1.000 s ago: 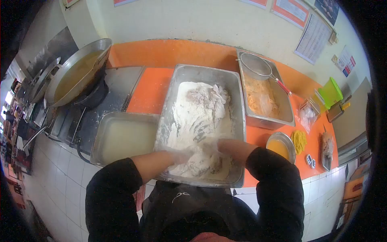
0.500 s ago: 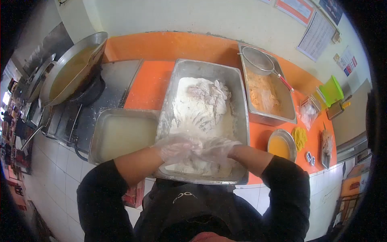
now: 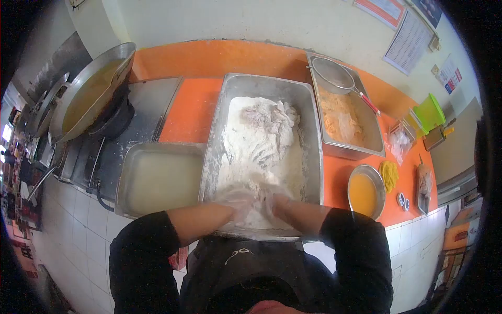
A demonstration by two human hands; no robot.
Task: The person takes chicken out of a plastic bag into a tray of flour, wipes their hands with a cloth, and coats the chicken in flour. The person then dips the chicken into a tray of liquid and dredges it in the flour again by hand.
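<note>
A deep metal pan [image 3: 315, 157] holds white flour [image 3: 240, 131], with a heap of flour-coated pieces [image 3: 269, 118], perhaps meat, towards its far end. My left hand [image 3: 238, 201] and my right hand [image 3: 273, 198], both in clear plastic gloves, are down in the flour at the pan's near end. They are close together, one on each side of a small mound of flour. Motion blur and flour hide the fingers, so whether anything is between them cannot be made out.
Left stand a pan of cloudy liquid [image 3: 162, 180] and a large wok of oil [image 3: 91, 94]. At right are a tray of orange-coated food [image 3: 342, 118] with a strainer [image 3: 333, 73] on it, a bowl of orange liquid [image 3: 364, 196] and a yellow cloth [image 3: 388, 175].
Both hands have moved down towards the pan's near edge, and the forearms have drawn in closer. The view has shifted slightly. The far heap in the flour stays put.
</note>
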